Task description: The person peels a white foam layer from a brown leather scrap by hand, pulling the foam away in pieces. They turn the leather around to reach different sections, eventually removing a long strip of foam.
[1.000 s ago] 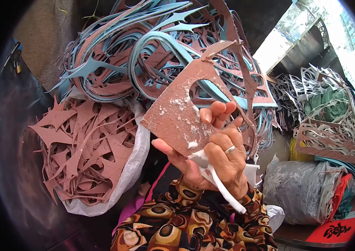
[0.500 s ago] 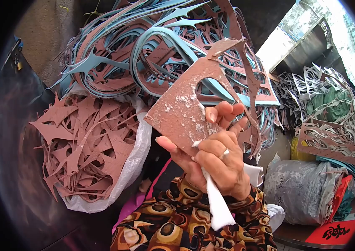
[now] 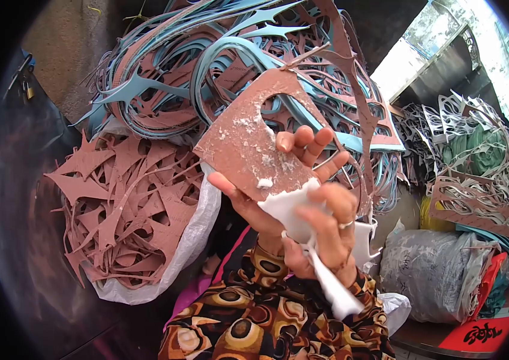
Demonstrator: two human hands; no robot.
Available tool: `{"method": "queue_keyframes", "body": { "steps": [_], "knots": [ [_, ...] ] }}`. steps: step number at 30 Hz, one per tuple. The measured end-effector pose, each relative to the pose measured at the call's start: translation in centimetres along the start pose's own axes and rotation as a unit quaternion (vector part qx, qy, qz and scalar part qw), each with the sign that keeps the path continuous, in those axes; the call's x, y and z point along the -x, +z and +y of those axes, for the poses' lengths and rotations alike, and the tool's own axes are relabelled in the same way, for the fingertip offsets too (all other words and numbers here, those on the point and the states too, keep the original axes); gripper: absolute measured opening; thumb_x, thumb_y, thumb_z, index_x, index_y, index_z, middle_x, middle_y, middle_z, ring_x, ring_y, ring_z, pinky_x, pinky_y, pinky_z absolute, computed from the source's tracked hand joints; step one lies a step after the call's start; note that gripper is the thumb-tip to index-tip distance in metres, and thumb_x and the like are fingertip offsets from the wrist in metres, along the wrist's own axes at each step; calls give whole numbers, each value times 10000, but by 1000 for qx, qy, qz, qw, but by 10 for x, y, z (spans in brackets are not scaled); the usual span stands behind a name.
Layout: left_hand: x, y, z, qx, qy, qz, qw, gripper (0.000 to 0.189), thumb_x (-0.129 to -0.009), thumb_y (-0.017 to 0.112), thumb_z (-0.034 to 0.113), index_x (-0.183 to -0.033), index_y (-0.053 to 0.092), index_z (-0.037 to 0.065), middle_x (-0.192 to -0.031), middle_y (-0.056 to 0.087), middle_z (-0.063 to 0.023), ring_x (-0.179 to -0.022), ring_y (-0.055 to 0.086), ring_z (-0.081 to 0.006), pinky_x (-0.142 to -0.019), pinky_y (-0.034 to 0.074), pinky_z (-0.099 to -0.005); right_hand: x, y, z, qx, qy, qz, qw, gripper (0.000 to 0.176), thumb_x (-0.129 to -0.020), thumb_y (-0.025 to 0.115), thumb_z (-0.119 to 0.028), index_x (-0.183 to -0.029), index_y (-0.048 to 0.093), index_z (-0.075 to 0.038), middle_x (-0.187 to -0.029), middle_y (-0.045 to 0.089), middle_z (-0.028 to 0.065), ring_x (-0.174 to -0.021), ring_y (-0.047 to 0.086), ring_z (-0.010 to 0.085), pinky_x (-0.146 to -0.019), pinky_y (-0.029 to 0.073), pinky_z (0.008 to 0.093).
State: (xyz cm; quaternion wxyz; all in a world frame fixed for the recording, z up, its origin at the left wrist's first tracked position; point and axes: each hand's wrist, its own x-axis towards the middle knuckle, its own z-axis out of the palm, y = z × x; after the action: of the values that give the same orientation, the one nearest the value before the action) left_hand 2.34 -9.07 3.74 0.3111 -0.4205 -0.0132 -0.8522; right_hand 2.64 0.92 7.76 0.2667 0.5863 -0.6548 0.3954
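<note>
My left hand holds a reddish-brown scrap sheet from below, thumb at its left edge and fingertips curled over its right side. The sheet is tilted, has a curved cut-out, and its face is dotted with white fluffy bits. A white soft layer still clings to the sheet's lower part, with a ragged upper edge. My right hand, wearing a ring and blurred by motion, is closed on this white layer. A loose white strip hangs below its fingers.
An open white sack of reddish-brown scraps stands at left. Tangled blue and brown cut-out strips are heaped behind. At right are a wrapped grey bundle, more cut-out sheets and a red sheet.
My right hand has moved down and right along the sheet, and a wider patch of white layer now shows. The sheet has shifted slightly up and left.
</note>
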Motion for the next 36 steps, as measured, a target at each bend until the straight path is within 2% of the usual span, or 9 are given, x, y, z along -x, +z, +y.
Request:
{"method": "queue_keyframes", "body": {
  "steps": [1,5,16,21,23,26,28,31,36],
  "knots": [
    [2,4,-2,-10,-1,17,1000,777,-747,505,702,-1127,405,32,-1339,385,-203,-1347,215,-345,-1052,102,-660,-3,-1,1,5,14,-24,1000,369,-664,662,-155,-970,579,34,-1150,489,207,-975,530,347,-842,411,427],
    [3,14,-6,-41,48,45,997,775,-747,491,711,-1086,403,20,-1324,390,-213,-1358,185,-342,-1063,103,-644,-11,0,6,38,-36,-59,997,410,-675,666,-195,-973,579,73,-1106,523,206,-973,531,350,-816,435,419],
    [14,7,-2,-66,71,46,994,897,-675,463,799,-1065,463,-9,-1256,428,-226,-1314,258,-388,-1062,206,-588,-4,3,9,-57,8,-40,998,297,-572,675,-181,-728,508,9,-839,527,155,-664,466,279,-583,368,357],
    [8,12,-4,-67,38,38,996,900,-665,475,801,-1061,462,-8,-1285,412,-230,-1312,257,-392,-1064,191,-592,-3,9,13,-6,-30,30,999,329,-571,662,-154,-809,516,19,-940,521,157,-874,527,300,-754,432,408],
    [7,21,-4,-85,2,82,993,728,-711,567,695,-1011,446,44,-1299,407,-203,-1357,183,-349,-1081,54,-620,-5,13,10,-3,-79,22,997,394,-582,648,-132,-914,519,36,-983,507,161,-915,518,300,-780,424,415],
    [9,15,4,-76,-24,83,993,684,-710,621,629,-1010,451,38,-1299,409,-202,-1355,191,-349,-1077,37,-632,-16,3,-6,-43,-56,-28,997,352,-589,619,-72,-913,531,34,-937,497,136,-868,517,275,-763,420,414],
    [7,19,-1,-65,-14,88,994,637,-686,686,534,-1005,453,34,-1279,425,-192,-1351,209,-342,-1074,26,-645,-12,8,-3,-21,-85,-21,996,324,-650,656,-183,-889,548,6,-909,549,116,-811,556,272,-733,417,412],
    [10,5,3,-57,-3,11,998,819,-681,539,735,-1028,440,0,-1307,401,-227,-1342,196,-381,-1071,120,-629,-13,9,1,-98,-75,-20,992,225,-618,646,-132,-770,531,-13,-783,541,93,-692,540,248,-647,394,366],
    [17,1,6,-111,0,54,992,848,-646,556,744,-1039,447,1,-1281,440,-215,-1320,263,-371,-1054,151,-650,-14,7,-1,-144,-13,-39,989,255,-490,626,-37,-702,485,-21,-695,450,84,-663,482,252,-649,414,357]
  ]
}}
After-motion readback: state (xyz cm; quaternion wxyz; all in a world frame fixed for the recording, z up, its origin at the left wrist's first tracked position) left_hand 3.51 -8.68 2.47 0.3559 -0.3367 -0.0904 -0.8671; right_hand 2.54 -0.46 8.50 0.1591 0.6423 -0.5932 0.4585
